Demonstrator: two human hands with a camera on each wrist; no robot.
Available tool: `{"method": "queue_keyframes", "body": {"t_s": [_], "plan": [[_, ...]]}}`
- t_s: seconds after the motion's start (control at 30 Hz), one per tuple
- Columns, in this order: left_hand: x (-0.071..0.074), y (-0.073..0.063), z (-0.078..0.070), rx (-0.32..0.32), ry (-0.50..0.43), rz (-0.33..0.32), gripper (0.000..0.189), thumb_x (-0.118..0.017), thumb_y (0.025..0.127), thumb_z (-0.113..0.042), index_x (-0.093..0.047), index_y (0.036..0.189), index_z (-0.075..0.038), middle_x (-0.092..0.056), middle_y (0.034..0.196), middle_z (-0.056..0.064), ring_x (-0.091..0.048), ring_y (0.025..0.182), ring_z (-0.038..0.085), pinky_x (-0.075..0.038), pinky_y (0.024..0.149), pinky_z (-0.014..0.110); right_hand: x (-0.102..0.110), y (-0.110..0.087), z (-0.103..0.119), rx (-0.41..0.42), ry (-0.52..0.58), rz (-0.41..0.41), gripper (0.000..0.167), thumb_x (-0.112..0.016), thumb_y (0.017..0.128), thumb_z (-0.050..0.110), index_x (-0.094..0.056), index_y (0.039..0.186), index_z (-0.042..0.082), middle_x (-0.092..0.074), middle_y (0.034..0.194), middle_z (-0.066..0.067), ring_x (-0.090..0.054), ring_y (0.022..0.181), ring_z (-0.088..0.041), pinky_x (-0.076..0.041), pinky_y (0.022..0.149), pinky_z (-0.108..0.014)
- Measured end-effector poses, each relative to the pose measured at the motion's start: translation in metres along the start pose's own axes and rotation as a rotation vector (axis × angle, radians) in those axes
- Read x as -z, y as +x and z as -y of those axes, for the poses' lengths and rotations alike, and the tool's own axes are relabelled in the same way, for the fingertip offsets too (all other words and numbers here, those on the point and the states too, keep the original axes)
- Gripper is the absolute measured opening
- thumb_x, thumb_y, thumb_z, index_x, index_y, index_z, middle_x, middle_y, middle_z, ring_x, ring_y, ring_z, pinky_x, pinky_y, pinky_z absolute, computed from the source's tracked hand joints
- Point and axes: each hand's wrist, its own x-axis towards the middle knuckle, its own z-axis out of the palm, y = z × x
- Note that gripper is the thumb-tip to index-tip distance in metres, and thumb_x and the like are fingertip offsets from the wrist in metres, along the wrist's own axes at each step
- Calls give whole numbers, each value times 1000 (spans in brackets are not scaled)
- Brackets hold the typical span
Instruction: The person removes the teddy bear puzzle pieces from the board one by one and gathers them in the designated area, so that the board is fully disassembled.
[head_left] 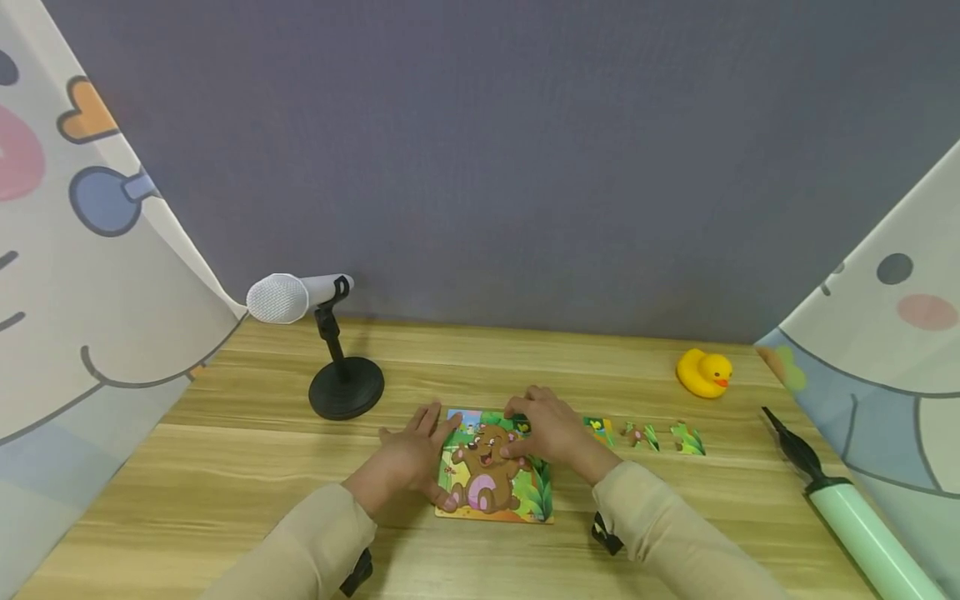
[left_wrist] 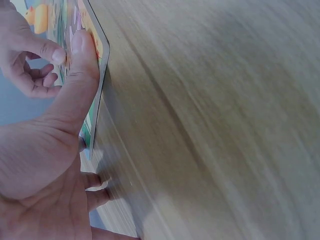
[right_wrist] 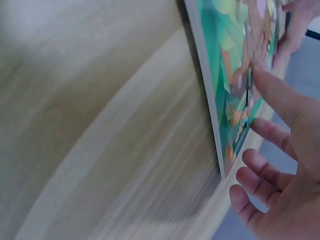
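Brown-bear jigsaw (head_left: 486, 482) risks skewing if I'm pressing unevenly: left hand (head_left: 412, 457) resting splayed alongside, right hand (head_left: 552, 428) atop, pinch unclear.

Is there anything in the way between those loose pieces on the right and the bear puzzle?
Yes, the right hand reaches over the right side of the bear puzzle, between it and the loose pieces. No other object shows between them.

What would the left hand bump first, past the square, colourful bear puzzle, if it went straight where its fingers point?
Probably the plain grey upright wall behind the light wooden table. The right hand, at the puzzle, sits close to that line, so a brush is possible; depth is unclear.
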Motion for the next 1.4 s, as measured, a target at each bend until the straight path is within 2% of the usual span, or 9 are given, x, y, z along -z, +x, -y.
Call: {"method": "queue_keyframes", "body": {"t_s": [0.17, 0.33, 0.43, 0.8, 1.0, 1.1, 1.33, 1.4], "plan": [[0, 0, 0, -6, 11, -8, 123, -89, 66, -55, -26, 162, -13, -15, 167, 21, -20, 153, 39, -31, 100, 81, 0, 3, -5, 25, -6, -20, 39, -90, 78, 32, -73, 111, 19, -58, 104, -2, -56, 100, -23, -53, 81, -43], [-1, -1, 1, -10, 7, -11, 122, -89, 65, -55, -26, 162, -13, -14, 167, 21, -20, 153, 39, -31, 100, 80, 0, 8, -6, 40, -120, -66, 38, -88, 80, 36, -75, 111, 19, -59, 101, -2, -55, 93, -21, -50, 70, -37], [-1, 0, 0, -10, 7, -5, 122, -89, 66, -54, -26, 162, -13, -14, 167, 21, -19, 153, 39, -31, 100, 80, 0, 10, -8, 47, -151, -72, 39, -86, 81, 38, -75, 113, 19, -59, 99, 0, -55, 91, -19, -47, 68, -34], [2, -1, 0, -9, 9, -9, 123, -89, 65, -54, -25, 162, -13, -14, 167, 21, -18, 153, 39, -31, 100, 81, 0, 13, -14, 47, -72, -38, 45, -88, 78, 38, -76, 117, 20, -61, 105, 1, -57, 96, -19, -53, 76, -37], [2, -2, 0, -11, -1, -8, 123, -90, 66, -53, -25, 162, -12, -13, 167, 21, -18, 153, 39, -30, 100, 81, 2, 13, -21, 43, -43, -41, 47, -88, 78, 40, -76, 119, 19, -62, 105, 2, -60, 91, -17, -54, 72, -35], [1, -2, 0, -10, -2, -8, 123, -90, 66, -53, -24, 162, -12, -13, 167, 21, -18, 153, 39, -30, 100, 81, 8, 9, -27, 40, -16, -43, 48, -87, 80, 40, -74, 121, 18, -61, 107, 0, -62, 90, -19, -55, 72, -37], [2, -2, 0, -10, 0, -8, 123, -90, 66, -53, -24, 162, -12, -13, 167, 21, -18, 153, 39, -30, 100, 81, 23, -10, -41, 50, 89, -48, 49, -86, 83, 33, -72, 126, 14, -62, 112, -3, -62, 99, -25, -54, 83, -46], [2, -2, 0, -13, -2, -11, 123, -90, 65, -53, -25, 161, -12, -14, 167, 21, -18, 153, 39, -30, 100, 81, 26, -16, -45, 67, 114, -65, 48, -86, 83, 32, -73, 125, 13, -63, 112, -5, -63, 100, -27, -54, 83, -46]]}}
